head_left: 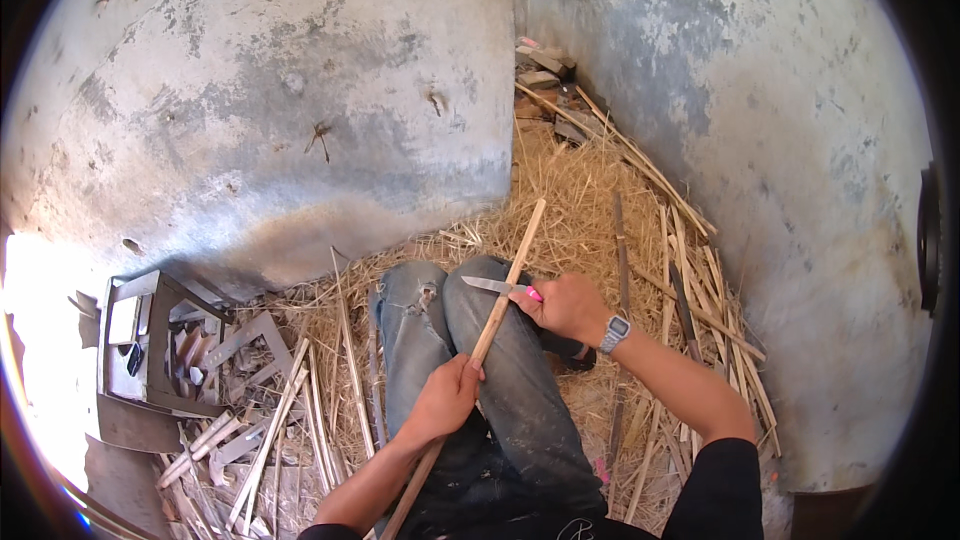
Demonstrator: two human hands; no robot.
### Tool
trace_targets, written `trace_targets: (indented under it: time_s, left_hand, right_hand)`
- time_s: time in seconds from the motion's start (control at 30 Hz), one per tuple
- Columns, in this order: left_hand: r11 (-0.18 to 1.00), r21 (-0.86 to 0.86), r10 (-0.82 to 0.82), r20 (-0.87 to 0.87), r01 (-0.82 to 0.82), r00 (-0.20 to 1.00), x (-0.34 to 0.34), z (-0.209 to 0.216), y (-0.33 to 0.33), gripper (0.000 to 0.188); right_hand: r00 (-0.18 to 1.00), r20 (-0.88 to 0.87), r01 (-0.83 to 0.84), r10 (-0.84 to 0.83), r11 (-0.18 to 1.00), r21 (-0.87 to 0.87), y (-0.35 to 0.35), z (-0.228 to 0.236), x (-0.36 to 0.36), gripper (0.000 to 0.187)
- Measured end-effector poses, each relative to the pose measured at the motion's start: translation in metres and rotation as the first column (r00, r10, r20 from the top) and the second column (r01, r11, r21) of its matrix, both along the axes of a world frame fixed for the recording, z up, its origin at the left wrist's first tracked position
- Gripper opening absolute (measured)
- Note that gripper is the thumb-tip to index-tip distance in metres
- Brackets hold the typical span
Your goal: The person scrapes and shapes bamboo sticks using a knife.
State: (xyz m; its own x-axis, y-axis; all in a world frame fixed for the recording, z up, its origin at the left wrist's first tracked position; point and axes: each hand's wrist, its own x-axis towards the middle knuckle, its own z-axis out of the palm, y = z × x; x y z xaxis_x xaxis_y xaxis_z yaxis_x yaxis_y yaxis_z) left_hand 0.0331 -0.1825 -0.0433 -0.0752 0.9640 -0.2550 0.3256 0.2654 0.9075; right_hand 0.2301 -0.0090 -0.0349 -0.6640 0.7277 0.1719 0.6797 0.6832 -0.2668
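A long, pale strip of wood or bamboo [503, 298] slants across my thighs, its far end beyond my knees and its near end by my left forearm. My left hand [448, 398] is closed around its middle part. In my right hand [566, 306] is a knife [487, 284] with a pink handle, most of which my fingers hide. The blade points left and lies across the strip, a little beyond my left hand. A grey watch [614, 333] sits on my right wrist.
Straw-like shavings [575, 195] cover the floor. Loose strips [690, 285] lie along the right wall, and more strips [270, 430] lie at the left. A dark wooden frame [160, 345] stands at the far left. Rubble [545, 65] is heaped by the wall corner.
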Motion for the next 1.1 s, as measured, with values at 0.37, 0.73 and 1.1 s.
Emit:
trace_targets:
  time_s: [0.37, 0.73, 1.1]
  left_hand:
    - [0.993, -0.115, 0.042, 0.226, -0.016, 0.973, -0.002, -0.002, -0.006, 0.035]
    - [0.964, -0.252, 0.042, 0.471, 0.089, 0.881, -0.014, 0.012, -0.034, 0.031]
    - [0.896, -0.384, 0.218, 0.817, 0.223, 0.534, -0.023, 0.003, -0.023, 0.034]
  right_hand:
    - [0.996, -0.086, 0.030, -0.025, 0.997, 0.065, -0.002, -0.018, 0.012, 0.069]
    - [0.889, -0.123, 0.419, -0.440, 0.893, -0.166, 0.106, 0.007, 0.076, 0.057]
    - [0.999, 0.011, -0.032, 0.035, 0.985, -0.167, -0.054, 0.045, -0.006, 0.069]
